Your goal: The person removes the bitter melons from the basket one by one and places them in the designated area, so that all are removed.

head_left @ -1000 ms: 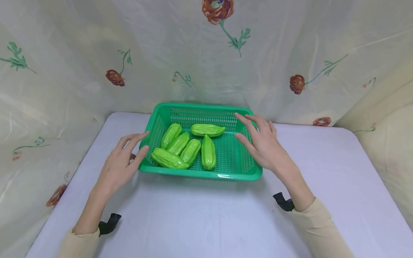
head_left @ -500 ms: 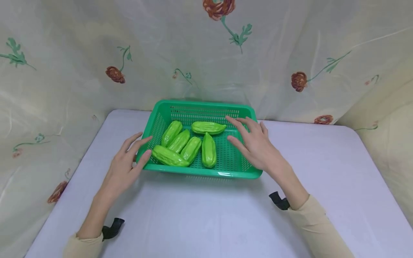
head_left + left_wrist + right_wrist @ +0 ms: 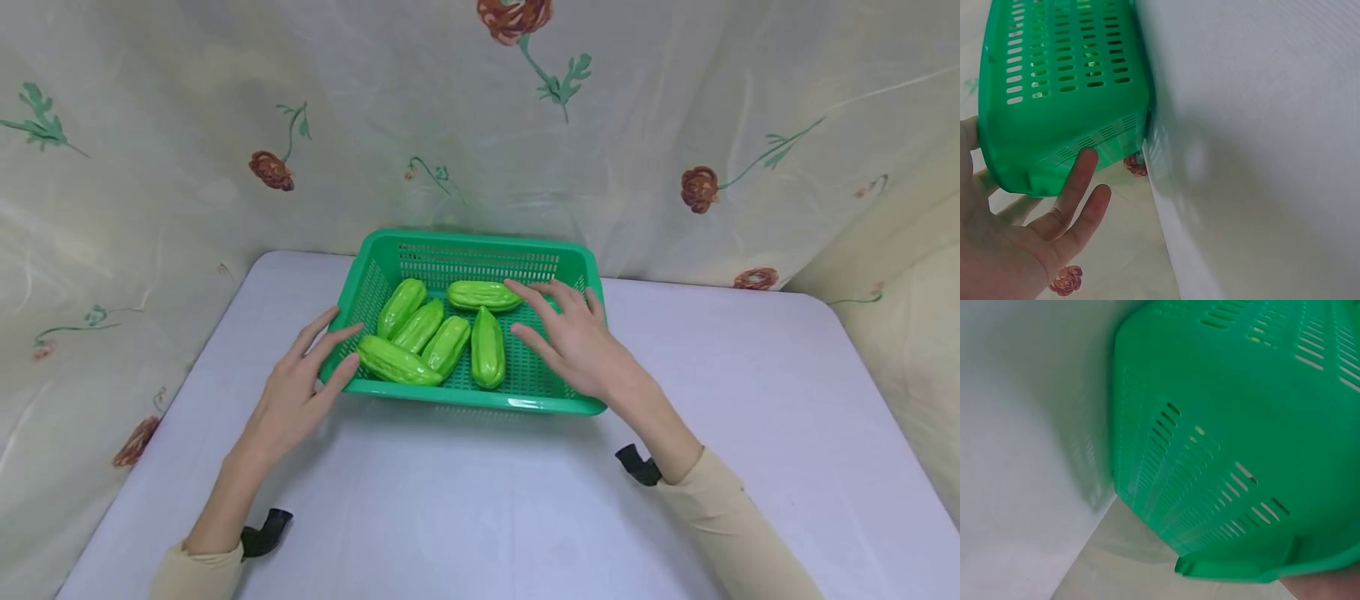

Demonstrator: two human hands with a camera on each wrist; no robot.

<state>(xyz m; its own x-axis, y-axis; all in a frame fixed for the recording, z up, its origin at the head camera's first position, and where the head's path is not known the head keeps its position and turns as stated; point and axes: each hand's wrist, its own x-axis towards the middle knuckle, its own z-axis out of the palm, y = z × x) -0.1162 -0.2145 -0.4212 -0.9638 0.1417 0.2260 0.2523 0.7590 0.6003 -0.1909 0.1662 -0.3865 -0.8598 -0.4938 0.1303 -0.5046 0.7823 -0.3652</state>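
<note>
A green plastic basket (image 3: pixel 465 396) with slotted walls stands on the table. Inside it lie several glossy, ridged bitter melons, mostly toward the left; one (image 3: pixel 488 354) points away from me near the middle, another (image 3: pixel 480 296) lies crosswise behind it. My left hand (image 3: pixel 296 400) is at the basket's left rim, its fingers spread and extended over the edge. In the left wrist view, two of its fingers reach along the outside wall. My right hand (image 3: pixel 577 346) hovers over the basket's right part, fingers spread, fingertips close to the crosswise bitter melon. Neither hand grips anything.
The table (image 3: pixel 450 500) has a pale lilac cover. A whitish curtain (image 3: pixel 360 100) with embroidered red-brown flowers hangs close behind the basket and along both sides. Black wrist-camera mounts (image 3: pixel 266 533) stick out inward from the sleeves.
My right hand has moved left over the basket, from its right rim toward the crosswise bitter melon. The left hand has shifted slightly right over the left rim. The bitter melons lie as before.
</note>
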